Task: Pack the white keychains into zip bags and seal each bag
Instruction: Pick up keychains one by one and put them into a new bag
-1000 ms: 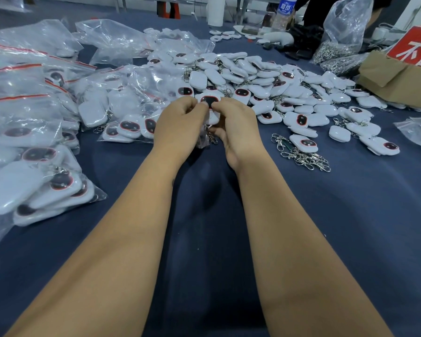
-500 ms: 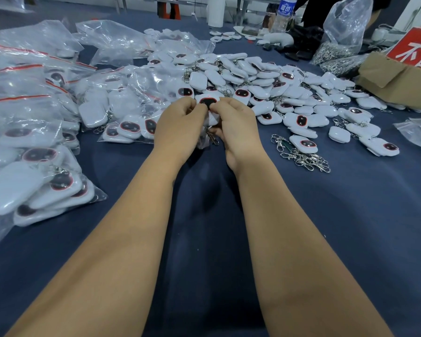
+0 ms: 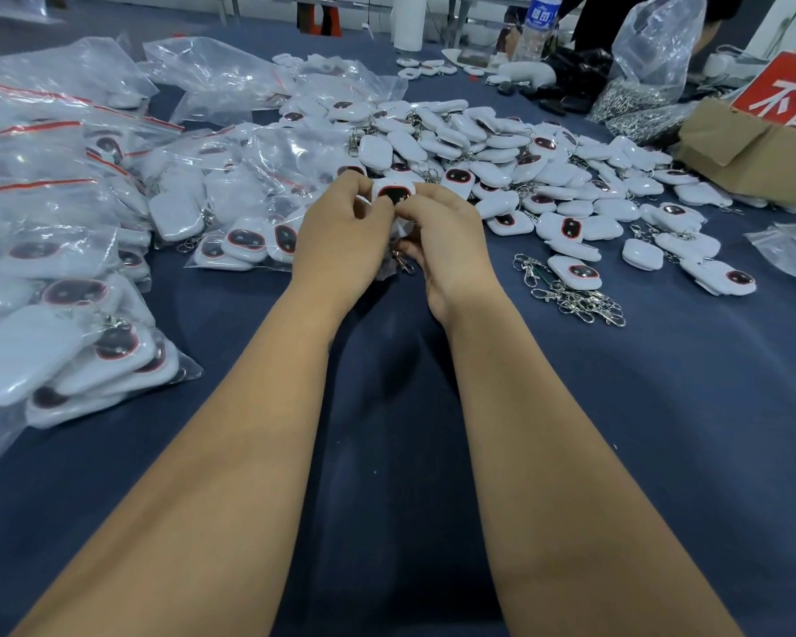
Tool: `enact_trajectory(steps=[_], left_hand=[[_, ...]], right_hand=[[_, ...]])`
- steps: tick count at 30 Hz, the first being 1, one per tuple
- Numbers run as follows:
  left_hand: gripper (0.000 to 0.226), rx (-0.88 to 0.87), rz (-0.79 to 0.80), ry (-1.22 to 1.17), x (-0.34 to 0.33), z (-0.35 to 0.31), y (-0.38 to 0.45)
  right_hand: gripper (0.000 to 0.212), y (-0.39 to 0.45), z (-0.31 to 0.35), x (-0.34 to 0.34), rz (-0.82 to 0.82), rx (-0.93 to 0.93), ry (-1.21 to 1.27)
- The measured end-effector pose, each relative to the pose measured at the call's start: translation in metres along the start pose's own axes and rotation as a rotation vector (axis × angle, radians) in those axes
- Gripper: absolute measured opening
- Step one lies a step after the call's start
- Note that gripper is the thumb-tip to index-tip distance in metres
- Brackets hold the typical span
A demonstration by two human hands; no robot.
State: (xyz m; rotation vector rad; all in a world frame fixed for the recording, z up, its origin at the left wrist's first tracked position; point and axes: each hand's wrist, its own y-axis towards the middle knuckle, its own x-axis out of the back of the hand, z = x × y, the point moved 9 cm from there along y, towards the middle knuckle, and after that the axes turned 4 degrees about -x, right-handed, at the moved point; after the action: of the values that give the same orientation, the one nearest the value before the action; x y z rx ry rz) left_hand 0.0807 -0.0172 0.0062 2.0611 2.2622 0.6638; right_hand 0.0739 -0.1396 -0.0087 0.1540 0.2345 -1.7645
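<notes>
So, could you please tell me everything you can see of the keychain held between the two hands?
The keychain is a small white, rounded, plastic-looking fob with a dark, red-rimmed face turned towards the camera. It sits raised at the near edge of the loose pile, pinched by the left hand and the right hand from either side. A metal clip hangs below between the hands; whether it belongs to this fob, or a bag surrounds it, cannot be told.

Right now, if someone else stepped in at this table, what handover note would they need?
Left hand and right hand both pinch one white plastic keychain with a dark red-rimmed face; whether a bag is round it I cannot tell.
Done: filled clear zip bags with red strips lie piled on the left.
Left: the loose heap of white keychains ahead and to the right on the blue cloth table needs bagging and sealing.
</notes>
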Motion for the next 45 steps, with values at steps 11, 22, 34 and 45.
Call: enact_trajectory(steps=[11, 22, 34, 45], left_hand=[[0.029, 0.008, -0.027, 0.122, 0.002, 0.008, 0.005], [0.024, 0.088, -0.172, -0.032, 0.020, 0.010, 0.008], [0.027, -0.207, -0.288, -0.088, 0.033, -0.029, 0.000], [0.030, -0.126, -0.127, 0.048, 0.014, -0.016, 0.000]], right_hand=[[0.012, -0.005, 0.019, 0.027, -0.263, 0.157, 0.093], [0.019, -0.002, 0.009, 0.000, -0.040, 0.027, 0.304], [0.022, -0.007, 0.006, -0.032, 0.053, 0.280, -0.976], [0.036, -0.013, 0.031, 0.015, -0.317, 0.271, -0.578]])
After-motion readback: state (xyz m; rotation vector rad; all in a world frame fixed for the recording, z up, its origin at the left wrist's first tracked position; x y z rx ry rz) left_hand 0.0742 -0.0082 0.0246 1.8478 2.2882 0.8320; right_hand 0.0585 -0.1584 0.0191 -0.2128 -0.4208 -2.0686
